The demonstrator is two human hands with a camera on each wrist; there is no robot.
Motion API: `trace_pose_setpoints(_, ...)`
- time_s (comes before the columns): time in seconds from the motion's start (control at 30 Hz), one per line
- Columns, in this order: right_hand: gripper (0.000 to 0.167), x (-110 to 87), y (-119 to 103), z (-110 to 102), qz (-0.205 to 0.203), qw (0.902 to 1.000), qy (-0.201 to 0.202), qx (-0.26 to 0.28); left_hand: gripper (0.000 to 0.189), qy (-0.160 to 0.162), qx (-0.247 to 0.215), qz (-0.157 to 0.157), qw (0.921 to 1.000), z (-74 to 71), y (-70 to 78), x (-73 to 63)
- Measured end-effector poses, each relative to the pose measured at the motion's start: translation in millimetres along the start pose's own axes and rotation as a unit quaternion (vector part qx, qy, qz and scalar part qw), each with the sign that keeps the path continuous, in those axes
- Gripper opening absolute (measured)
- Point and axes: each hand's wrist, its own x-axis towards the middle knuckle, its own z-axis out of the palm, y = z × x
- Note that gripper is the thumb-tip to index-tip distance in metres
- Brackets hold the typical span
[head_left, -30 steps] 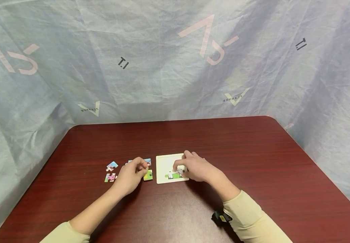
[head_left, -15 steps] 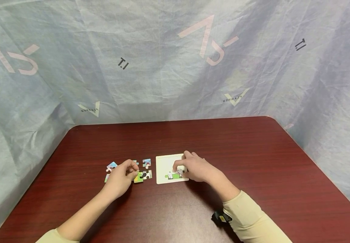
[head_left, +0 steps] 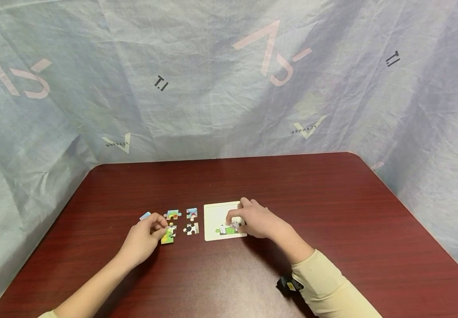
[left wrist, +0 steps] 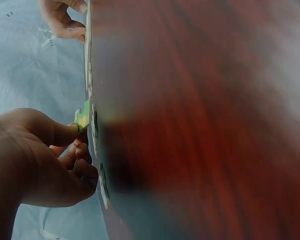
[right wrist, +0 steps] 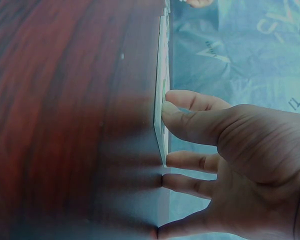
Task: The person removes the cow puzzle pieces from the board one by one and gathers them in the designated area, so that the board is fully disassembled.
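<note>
My left hand (head_left: 140,240) pinches a green and yellow jigsaw piece (head_left: 167,236) between thumb and fingers. In the left wrist view the jigsaw piece (left wrist: 83,117) is tilted up, close over other pieces. My right hand (head_left: 257,219) is spread over the right side of a white puzzle board (head_left: 215,215). In the right wrist view its thumb and index finger touch the board (right wrist: 160,100), while other fingertips rest at the edge and on the table. Joined pieces with a white animal on green (head_left: 229,230) lie in the board, partly covered by the right hand.
Left of the board lie loose pieces: a blue one (head_left: 191,213), a white and black one (head_left: 192,228), a green and red one (head_left: 172,214). Another blue piece (head_left: 145,215) is partly behind the left hand. A black strap device (head_left: 289,285) is at the right sleeve.
My left hand has moved left with the green and yellow jigsaw piece, away from the board, uncovering the loose pieces nearest it. The right hand has stayed on the board.
</note>
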Motion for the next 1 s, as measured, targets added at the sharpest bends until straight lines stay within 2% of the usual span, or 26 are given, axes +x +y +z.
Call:
trace_pose_setpoints(0.3, 0.030, -0.7, 0, 0, 0.001, 1.0000, -0.002, 0.000, 0.006, -0.003, 0.005, -0.008, 1.0000, -8.2, -10.6, -8.1)
trace_pose_setpoints(0.77, 0.030, 1.0, 1, 1, 0.002, 1.0000, -0.003, 0.003, 0.009, 0.014, 0.041, -0.001, 0.9991, -18.0, -26.3, -15.6)
trace_pose_setpoints(1.0, 0.030, 0.9, 1, 1, 0.004, 1.0000, -0.003, 0.001, 0.009, 0.012, 0.051, -0.013, 0.9986, -24.2, -33.2, -20.8)
